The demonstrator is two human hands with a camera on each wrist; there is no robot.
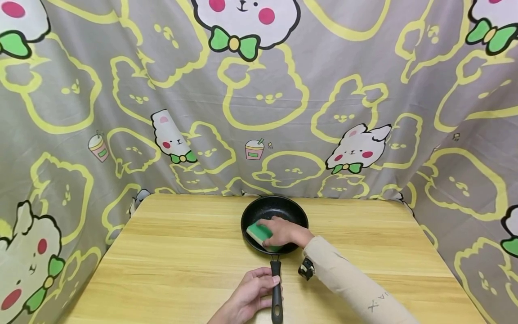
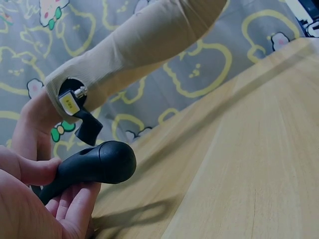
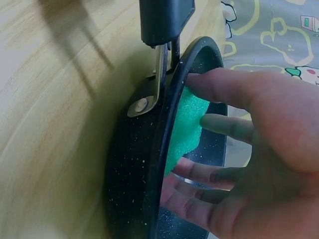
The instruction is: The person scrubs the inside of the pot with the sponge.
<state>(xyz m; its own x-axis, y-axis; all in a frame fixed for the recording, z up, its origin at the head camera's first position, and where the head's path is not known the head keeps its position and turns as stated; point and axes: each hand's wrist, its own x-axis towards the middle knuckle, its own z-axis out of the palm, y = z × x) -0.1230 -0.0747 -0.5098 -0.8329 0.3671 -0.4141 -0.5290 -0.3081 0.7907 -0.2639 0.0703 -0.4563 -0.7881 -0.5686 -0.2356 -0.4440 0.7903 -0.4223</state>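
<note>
A black frying pan (image 1: 248, 215) rests near the table's far edge, its handle (image 1: 277, 292) pointing toward me. My left hand (image 1: 252, 292) grips that handle from the left, thumb on top. In the left wrist view the rounded handle end (image 2: 117, 162) sticks out past the thumb and fingers. Inside the pan, my right hand (image 1: 286, 231) holds a green sponge (image 1: 259, 230) with a paler layer along its side. The right wrist view shows the thumb at one edge of the green face (image 3: 187, 122) and the fingers spread across it; some fingertips are hidden.
The pan stands on a light wooden table (image 1: 170, 252). Grey curtains (image 1: 279, 135) with cartoon animals hang behind it and on both sides. A small dark wrist camera (image 1: 306, 269) hangs at the cuff of the beige right sleeve (image 1: 348, 279), close above the table.
</note>
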